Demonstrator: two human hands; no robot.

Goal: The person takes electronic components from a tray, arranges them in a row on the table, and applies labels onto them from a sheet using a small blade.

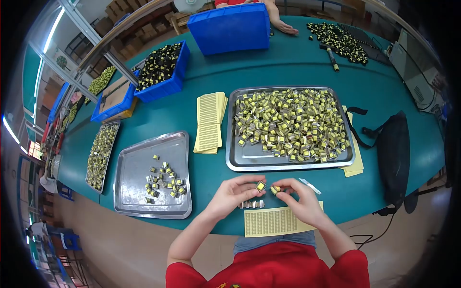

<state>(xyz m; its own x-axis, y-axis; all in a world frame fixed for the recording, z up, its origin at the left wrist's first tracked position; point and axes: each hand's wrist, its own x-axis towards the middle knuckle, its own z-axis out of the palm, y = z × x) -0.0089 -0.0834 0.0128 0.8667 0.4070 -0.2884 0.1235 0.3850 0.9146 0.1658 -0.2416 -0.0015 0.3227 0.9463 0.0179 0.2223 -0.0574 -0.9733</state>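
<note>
My left hand [234, 196] pinches a small yellow-topped component [260, 186] between thumb and fingers. Close beside it on the right, my right hand [300, 199] is closed on another small yellow component [275, 190]. Both hands are above the green table, just below a large metal tray [231, 161] heaped with similar yellow and silver components. A short row of metallic parts [252, 204] lies under my hands. Nearer to me is a yellow label sheet [273, 222] with printed rows, its right part under my right forearm.
A second metal tray [129, 177] at left holds scattered components. Other objects are a narrow full tray [101, 156], yellow sheets [209, 123], blue bins [230, 29], a white-handled knife [310, 186] and a black bag [393, 153]. Another person's hand [286, 28] rests across the table.
</note>
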